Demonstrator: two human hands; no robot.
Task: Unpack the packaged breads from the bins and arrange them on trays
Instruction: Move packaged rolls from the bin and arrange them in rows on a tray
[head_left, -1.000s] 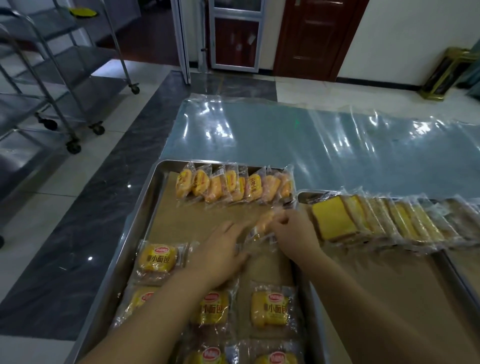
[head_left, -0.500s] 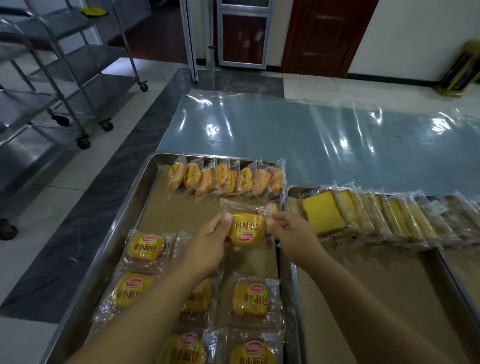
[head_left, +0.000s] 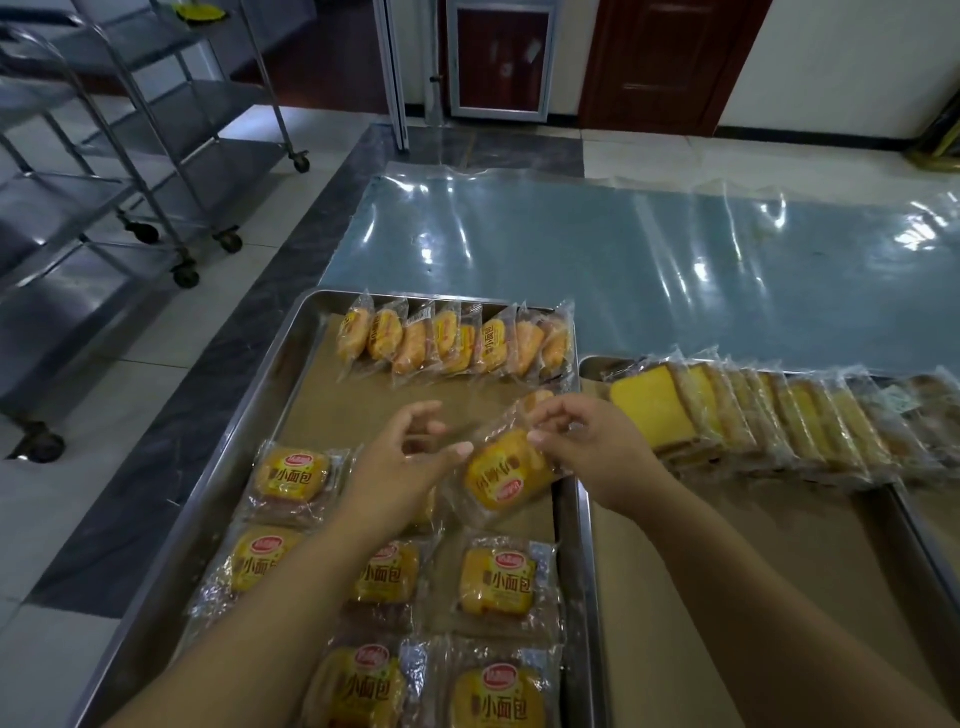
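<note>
Far left: wheeled steel racks (head_left: 130, 156) on the floor, well apart from the trays. Left tray (head_left: 270, 395): flat packets (head_left: 293, 475) laid in rows at the near end, standing row (head_left: 452, 340) packed along the far rim, bare paper liner (head_left: 363, 405) open between them. Left hand (head_left: 400, 467) over that gap, thumb and curled fingers pinching the left edge of the held packet (head_left: 506, 475). Packet tilted, held above the liner, just inside the tray's right rim. Right hand (head_left: 587, 452) pinching the wrapper's far right edge. Right tray (head_left: 589, 364) just beside the left, rims parallel; cake slices (head_left: 753, 415) overlapped along its far side, near liner bare. Beyond both trays, sheet-covered counter (head_left: 623, 260) open to its far edge.
</note>
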